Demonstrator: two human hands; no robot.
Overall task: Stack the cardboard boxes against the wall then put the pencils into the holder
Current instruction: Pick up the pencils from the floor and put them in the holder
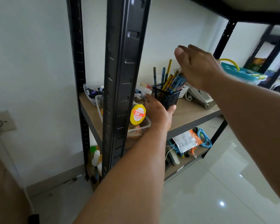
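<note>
A black mesh pencil holder stands on the wooden shelf. My left hand grips its lower left side. Several blue and yellow pencils stick up out of it, leaning right. My right hand hovers over the pencil tops with thumb raised and fingers extended; its lower fingers touch the bunch of blue pencils at the right. A brown cardboard surface shows at the lower left edge, by the wall.
A black metal upright of the rack stands close in front, left of my left arm. Clear plastic tubs, a yellow tape roll, a white phone and a teal box share the shelf. Clutter fills the lower shelf.
</note>
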